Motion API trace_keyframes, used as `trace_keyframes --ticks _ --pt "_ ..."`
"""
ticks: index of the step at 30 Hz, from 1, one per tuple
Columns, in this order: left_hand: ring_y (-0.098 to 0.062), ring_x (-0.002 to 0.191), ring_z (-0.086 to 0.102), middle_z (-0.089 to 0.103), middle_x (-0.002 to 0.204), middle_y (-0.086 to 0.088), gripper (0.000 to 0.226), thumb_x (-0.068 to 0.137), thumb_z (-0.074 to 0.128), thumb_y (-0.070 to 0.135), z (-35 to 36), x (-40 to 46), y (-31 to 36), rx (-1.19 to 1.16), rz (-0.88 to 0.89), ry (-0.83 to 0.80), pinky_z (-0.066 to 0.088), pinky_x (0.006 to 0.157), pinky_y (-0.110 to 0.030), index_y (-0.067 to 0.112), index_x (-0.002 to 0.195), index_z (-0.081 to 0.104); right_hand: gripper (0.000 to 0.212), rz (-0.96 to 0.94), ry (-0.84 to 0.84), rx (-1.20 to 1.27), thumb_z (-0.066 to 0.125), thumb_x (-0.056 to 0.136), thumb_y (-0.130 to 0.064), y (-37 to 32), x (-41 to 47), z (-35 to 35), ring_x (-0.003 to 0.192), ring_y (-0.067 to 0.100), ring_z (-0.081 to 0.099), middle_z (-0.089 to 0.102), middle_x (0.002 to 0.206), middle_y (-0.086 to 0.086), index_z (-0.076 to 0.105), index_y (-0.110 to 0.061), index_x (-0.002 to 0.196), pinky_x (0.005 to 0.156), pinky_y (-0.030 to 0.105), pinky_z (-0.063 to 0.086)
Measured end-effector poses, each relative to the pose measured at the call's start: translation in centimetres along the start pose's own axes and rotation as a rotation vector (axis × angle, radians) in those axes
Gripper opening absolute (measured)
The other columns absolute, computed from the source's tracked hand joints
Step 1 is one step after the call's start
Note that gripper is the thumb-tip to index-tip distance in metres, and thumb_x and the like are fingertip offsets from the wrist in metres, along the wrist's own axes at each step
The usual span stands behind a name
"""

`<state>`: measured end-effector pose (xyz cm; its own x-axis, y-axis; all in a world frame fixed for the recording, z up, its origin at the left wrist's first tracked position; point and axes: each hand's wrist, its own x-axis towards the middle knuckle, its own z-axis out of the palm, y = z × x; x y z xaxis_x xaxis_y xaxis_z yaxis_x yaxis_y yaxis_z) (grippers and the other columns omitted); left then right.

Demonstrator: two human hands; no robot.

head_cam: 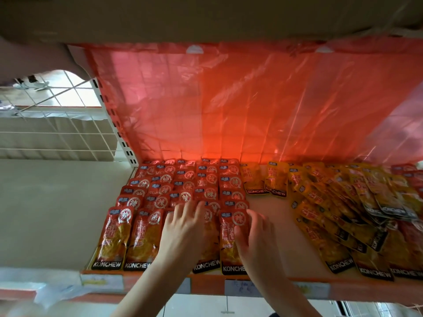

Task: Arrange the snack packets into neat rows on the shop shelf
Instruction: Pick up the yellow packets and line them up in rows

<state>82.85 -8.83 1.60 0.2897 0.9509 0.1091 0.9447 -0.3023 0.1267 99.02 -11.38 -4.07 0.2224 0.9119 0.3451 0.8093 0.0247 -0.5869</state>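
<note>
Red snack packets (pixel 146 236): overlapping rows on the shelf (pixel 270 216), under both hands. Left hand (pixel 183 232): fingers spread, flat on the front packets. Right hand (pixel 254 239): fingers loosely spread, resting on the rightmost red packet (its grip unclear). Yellow packets (pixel 343 209): loose heap right of the right hand, apart.

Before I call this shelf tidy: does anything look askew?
Yes. The yellow packets on the right lie fanned and overlapping at a slant, unlike the straight rows of red packets on the left.
</note>
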Motion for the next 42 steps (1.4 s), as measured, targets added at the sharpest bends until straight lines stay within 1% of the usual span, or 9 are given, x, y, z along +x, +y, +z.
trace_keyframes --ticks 3,6,12,16,21,24,33,39,42 --pt "-0.032 0.105 0.062 0.063 0.117 -0.013 0.083 0.043 0.089 0.037 0.9 -1.1 0.0 0.074 0.036 -0.070 0.054 0.076 -0.042 0.011 0.117 0.061 0.062 0.004 -0.022 -0.040 0.041 0.085 -0.051 -0.4 -0.2 0.4 0.099 0.025 0.057 0.060 0.112 0.009 0.050 -0.005 0.126 0.077 0.039 0.053" --pt "-0.031 0.115 0.058 0.059 0.125 -0.013 0.090 0.042 0.090 0.035 1.7 -1.1 -0.8 0.042 0.088 -0.043 0.052 0.085 -0.040 0.017 0.123 0.053 0.061 -0.015 -0.012 -0.051 0.043 0.083 -0.049 -0.1 -0.3 0.7 0.100 0.028 0.058 0.060 0.114 0.010 0.047 -0.007 0.128 0.078 0.040 0.052" --pt "-0.020 0.145 0.000 0.002 0.155 0.003 0.070 0.088 0.058 0.028 0.7 -0.2 -1.9 -0.046 0.261 -0.155 0.008 0.115 -0.033 0.029 0.147 0.019 0.059 -0.040 0.013 0.059 0.043 0.083 -0.045 0.2 -0.5 0.9 0.104 0.028 0.059 0.059 0.119 0.011 0.035 -0.013 0.131 0.080 0.045 0.054" --pt "-0.023 0.131 0.042 0.045 0.142 -0.001 0.052 0.086 0.035 0.053 0.9 0.6 -2.1 -0.081 0.239 -0.027 0.044 0.100 -0.042 0.026 0.128 0.050 0.059 -0.030 0.015 0.085 0.044 0.081 -0.045 0.1 -0.3 0.9 0.100 0.028 0.060 0.060 0.114 0.011 0.034 -0.014 0.130 0.077 0.046 0.055" --pt "-0.015 0.120 0.053 0.060 0.124 0.008 0.038 0.087 0.045 0.048 1.6 2.2 -1.8 -0.019 0.247 0.117 0.050 0.090 -0.036 0.027 0.115 0.061 0.057 -0.034 0.001 0.067 0.044 0.083 -0.046 0.2 -0.3 1.0 0.103 0.027 0.057 0.058 0.116 0.010 0.034 -0.014 0.129 0.079 0.046 0.054" --pt "-0.013 0.114 0.057 0.063 0.116 0.010 0.034 0.079 0.069 0.040 2.1 2.2 -1.8 -0.014 0.233 0.159 0.051 0.086 -0.034 0.027 0.110 0.064 0.059 -0.038 -0.013 0.070 0.045 0.085 -0.048 0.4 -0.4 0.9 0.103 0.025 0.056 0.058 0.117 0.008 0.040 -0.010 0.129 0.080 0.043 0.053" --pt "-0.020 0.110 0.058 0.061 0.115 0.003 0.037 0.076 0.070 0.035 2.8 2.6 -1.4 -0.003 0.219 0.177 0.053 0.085 -0.040 0.021 0.109 0.062 0.064 -0.028 0.021 0.139 0.044 0.086 -0.056 0.1 -0.4 0.6 0.108 0.018 0.053 0.057 0.119 0.004 0.043 -0.010 0.130 0.085 0.034 0.050" --pt "-0.022 0.109 0.057 0.061 0.115 -0.002 0.033 0.086 0.047 0.036 2.5 2.7 0.9 -0.037 0.250 0.299 0.050 0.087 -0.038 0.018 0.111 0.060 0.048 -0.028 0.081 0.169 0.035 0.093 -0.045 -0.1 -0.3 0.7 0.091 0.012 0.056 0.062 0.105 0.006 0.047 -0.009 0.123 0.077 0.028 0.049" --pt "-0.018 0.105 0.057 0.063 0.109 0.003 0.033 0.087 0.042 0.033 2.1 3.2 2.8 -0.097 0.304 0.336 0.050 0.085 -0.035 0.018 0.109 0.061 0.039 -0.018 0.118 0.196 0.028 0.096 -0.042 0.1 0.1 0.4 0.085 0.006 0.054 0.064 0.097 0.005 0.045 -0.014 0.117 0.078 0.013 0.039"
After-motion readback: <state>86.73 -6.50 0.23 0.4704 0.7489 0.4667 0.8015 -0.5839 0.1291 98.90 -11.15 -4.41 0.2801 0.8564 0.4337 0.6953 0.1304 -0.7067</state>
